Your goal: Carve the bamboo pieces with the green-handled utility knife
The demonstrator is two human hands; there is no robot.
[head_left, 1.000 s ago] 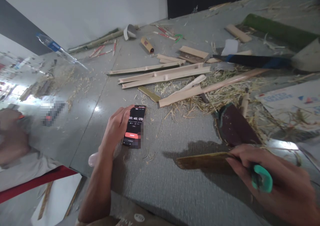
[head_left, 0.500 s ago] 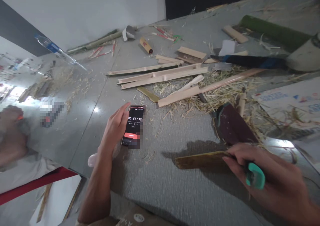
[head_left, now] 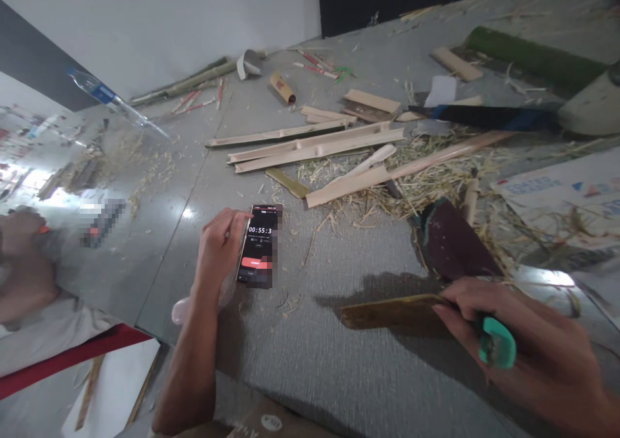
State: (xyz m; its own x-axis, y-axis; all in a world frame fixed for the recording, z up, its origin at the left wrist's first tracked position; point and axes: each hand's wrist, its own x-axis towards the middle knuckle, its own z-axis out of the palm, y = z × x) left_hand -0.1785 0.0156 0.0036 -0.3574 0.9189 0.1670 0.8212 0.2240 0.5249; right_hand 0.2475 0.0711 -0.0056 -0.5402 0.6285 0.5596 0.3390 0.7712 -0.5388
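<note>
My left hand (head_left: 220, 244) hovers at the left edge of a phone (head_left: 256, 247) lying on the floor. Its index finger reaches over the upper left of the lit screen, which shows a running timer; the other fingers are loosely curled and hold nothing. At lower right, my right hand (head_left: 523, 341) is closed around a flat brown strip (head_left: 387, 313) that looks like bamboo and points left. A teal handle end (head_left: 498, 342) sticks out of the same fist; the rest of that tool is hidden by the hand. Just beyond lies a dark maroon curved piece (head_left: 455, 241).
Split bamboo lengths (head_left: 314, 147) and a heap of shavings (head_left: 407, 183) lie ahead. Farther off are a bamboo tube (head_left: 283, 88), a green bamboo pole (head_left: 527, 57) and a plastic bottle (head_left: 109, 99). Another person's limb (head_left: 26, 263) shows at left.
My left hand has drawn back slightly left; its fingers went from stretched out along the phone's edge to curled, with the index finger over the screen. My right hand is nearly still.
</note>
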